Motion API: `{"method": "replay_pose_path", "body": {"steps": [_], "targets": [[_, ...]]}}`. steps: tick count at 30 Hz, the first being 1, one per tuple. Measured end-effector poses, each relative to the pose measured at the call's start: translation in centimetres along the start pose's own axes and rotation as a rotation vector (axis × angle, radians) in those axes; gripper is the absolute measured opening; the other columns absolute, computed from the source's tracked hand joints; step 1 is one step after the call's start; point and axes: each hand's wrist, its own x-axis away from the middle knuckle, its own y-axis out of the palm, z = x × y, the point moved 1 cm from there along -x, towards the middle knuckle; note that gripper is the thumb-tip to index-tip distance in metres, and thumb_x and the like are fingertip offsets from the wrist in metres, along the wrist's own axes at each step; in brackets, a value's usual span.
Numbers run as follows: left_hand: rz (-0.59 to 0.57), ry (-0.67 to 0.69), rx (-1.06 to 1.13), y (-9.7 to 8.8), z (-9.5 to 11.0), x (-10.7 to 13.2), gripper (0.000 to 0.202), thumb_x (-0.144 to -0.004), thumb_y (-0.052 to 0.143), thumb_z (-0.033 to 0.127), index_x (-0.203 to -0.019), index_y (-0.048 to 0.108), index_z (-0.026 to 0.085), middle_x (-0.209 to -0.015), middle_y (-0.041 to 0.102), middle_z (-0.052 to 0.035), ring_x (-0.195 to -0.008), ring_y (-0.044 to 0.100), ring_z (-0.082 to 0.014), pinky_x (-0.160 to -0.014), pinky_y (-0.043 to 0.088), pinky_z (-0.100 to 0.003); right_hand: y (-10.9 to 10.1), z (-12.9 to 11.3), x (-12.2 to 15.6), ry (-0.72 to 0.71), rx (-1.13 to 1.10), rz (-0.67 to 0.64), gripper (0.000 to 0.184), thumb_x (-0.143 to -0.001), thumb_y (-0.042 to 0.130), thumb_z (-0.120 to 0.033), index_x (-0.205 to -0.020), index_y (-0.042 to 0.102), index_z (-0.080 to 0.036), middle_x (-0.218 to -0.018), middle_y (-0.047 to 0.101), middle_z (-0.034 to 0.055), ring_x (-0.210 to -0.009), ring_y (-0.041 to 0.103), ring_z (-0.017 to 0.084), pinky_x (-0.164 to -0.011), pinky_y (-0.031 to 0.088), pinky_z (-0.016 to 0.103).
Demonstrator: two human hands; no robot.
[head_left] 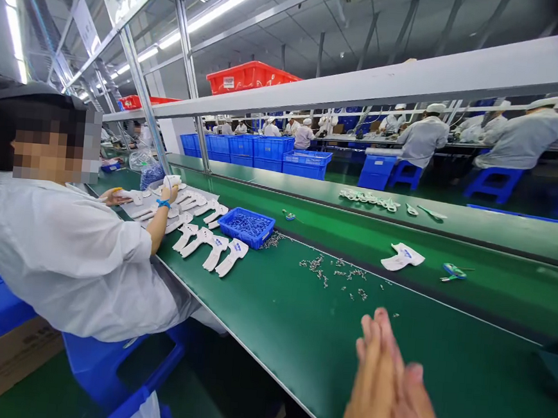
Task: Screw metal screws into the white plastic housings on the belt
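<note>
Plainly, hands (375,387) press together near metal bits (362,294); blue print (405,252) on the lone white casing (393,263) is illegible.

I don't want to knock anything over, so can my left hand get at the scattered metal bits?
Probably yes: the left hand looks pressed against the right hand, but only bare tabletop seems to lie between them and the nearer metal bits.

Both hands (373,393) held flat together, pointing forward
</note>
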Motion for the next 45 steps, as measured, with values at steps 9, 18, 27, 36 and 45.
{"method": "replay_pose_path", "body": {"steps": [9, 18, 27, 36, 45], "targets": [[0.521, -0.107, -1.084, -22.5, -1.9, -4.9, 0.045, -0.098, 0.042, 0.038, -0.137, 0.055, 0.018, -0.149, 0.049, -0.0121, -0.145, 0.033, -0.0297, -0.121, 0.020, -0.052, -3.0, 7.7, -8.0, 0.148, 0.575, 0.071, 0.088, -0.087, 0.031, -0.071, -0.151, 0.042, -0.012, -0.160, 0.030, 0.0111, -0.149, 0.020, 0.038, -0.118, 0.025, 0.060], [0.472, -0.365, -1.320, -25.5, -7.3, -3.8, 0.052, -0.098, 0.038, 0.040, -0.144, 0.047, 0.016, -0.159, 0.033, -0.0152, -0.148, 0.022, -0.0389, -0.115, 0.022, -0.061, -2.9, 10.6, -9.7, 0.059, 0.682, 0.050, 0.069, -0.099, 0.023, -0.055, -0.153, 0.036, -0.013, -0.160, 0.031, 0.0106, -0.149, 0.021, 0.030, -0.121, 0.022, 0.054], [0.410, -0.111, -1.385, -6.5, -9.5, 0.1, 0.051, -0.100, 0.038, 0.032, -0.149, 0.042, 0.019, -0.163, 0.025, -0.0098, -0.150, 0.015, -0.0388, -0.116, 0.026, -0.062, -6.3, 11.3, -6.3, -0.047, 0.663, 0.088, 0.043, -0.100, 0.037, -0.037, -0.123, 0.067, -0.018, -0.133, 0.064, 0.0117, -0.125, 0.056, 0.032, -0.105, 0.047, 0.052], [0.275, 0.247, -0.955, -0.4, -7.1, -0.2, 0.023, -0.096, 0.046, 0.016, -0.108, 0.063, 0.025, -0.119, 0.065, -0.0064, -0.143, 0.036, -0.0296, -0.115, 0.030, -0.056, -7.0, 9.8, -7.1, -0.060, 0.670, 0.103, 0.034, -0.100, 0.042, -0.030, -0.124, 0.064, -0.022, -0.118, 0.066, 0.0108, -0.102, 0.062, 0.028, -0.091, 0.051, 0.043], [0.288, 0.275, -0.756, -3.1, -6.6, -0.4, 0.021, -0.095, 0.048, 0.011, -0.078, 0.053, 0.022, -0.078, 0.062, -0.0013, -0.109, 0.057, -0.0227, -0.089, 0.047, -0.036, -8.0, 9.6, -6.8, 0.049, 0.600, 0.156, 0.025, -0.097, 0.046, -0.032, -0.109, 0.064, -0.021, -0.096, 0.071, 0.0089, -0.090, 0.065, 0.027, -0.079, 0.051, 0.040]]}}
